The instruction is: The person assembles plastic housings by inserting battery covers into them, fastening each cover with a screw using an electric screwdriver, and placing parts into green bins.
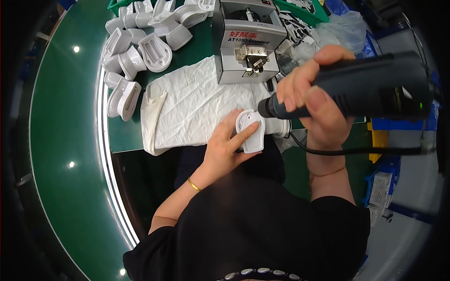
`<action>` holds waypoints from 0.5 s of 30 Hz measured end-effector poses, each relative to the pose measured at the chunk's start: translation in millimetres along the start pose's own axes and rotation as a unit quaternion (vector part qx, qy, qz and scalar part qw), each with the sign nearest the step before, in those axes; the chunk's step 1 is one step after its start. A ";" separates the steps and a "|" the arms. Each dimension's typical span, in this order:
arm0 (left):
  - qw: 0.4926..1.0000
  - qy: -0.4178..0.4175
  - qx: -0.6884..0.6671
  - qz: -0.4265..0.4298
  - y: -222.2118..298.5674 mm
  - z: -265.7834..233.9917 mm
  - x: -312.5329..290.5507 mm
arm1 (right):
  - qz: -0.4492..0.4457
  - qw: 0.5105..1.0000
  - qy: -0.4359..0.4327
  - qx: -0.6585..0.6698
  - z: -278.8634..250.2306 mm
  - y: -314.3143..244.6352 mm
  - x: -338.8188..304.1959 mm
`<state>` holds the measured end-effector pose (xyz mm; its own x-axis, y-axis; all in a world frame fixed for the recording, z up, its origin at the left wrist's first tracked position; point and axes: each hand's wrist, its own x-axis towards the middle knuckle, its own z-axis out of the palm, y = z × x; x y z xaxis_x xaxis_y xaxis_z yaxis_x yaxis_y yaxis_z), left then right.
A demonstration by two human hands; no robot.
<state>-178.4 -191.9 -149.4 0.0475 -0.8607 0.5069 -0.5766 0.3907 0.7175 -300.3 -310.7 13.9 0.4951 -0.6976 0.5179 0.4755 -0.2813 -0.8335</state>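
Note:
My left hand is closed on a white plastic housing at the front edge of a white cloth. Its flat, rounded face with small holes is turned up, and my fingers lie along its sides and across it. My right hand is wrapped round a dark electric screwdriver, held nearly level from the right. The screwdriver's black nose is beside the housing's upper right edge; I cannot tell whether its tip touches. A cable hangs from the tool's rear end.
The white cloth covers part of the green table. Behind it stands a grey screw feeder. Several similar white housings are heaped at the back left. A green tray and clear plastic bags are at the back right.

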 end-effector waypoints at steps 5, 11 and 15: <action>1.000 0.002 -0.007 -0.006 1.0 -0.9 1.7 | 0.023 0.991 -0.029 -0.131 -0.9 -4.4 -6.9; 1.000 0.001 -0.013 -0.005 0.1 -1.1 2.0 | 0.035 0.992 -0.022 -0.120 1.0 1.9 -9.1; 1.000 0.003 -0.015 -0.005 0.6 0.6 -0.5 | 0.042 0.975 -0.055 -0.213 -3.7 -3.8 -8.3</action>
<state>-179.3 -191.5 -149.5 0.0572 -0.8628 0.5023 -0.5510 0.3922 0.7365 -308.9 -306.3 12.1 0.6050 -0.6620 0.4425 0.0968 -0.4904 -0.8661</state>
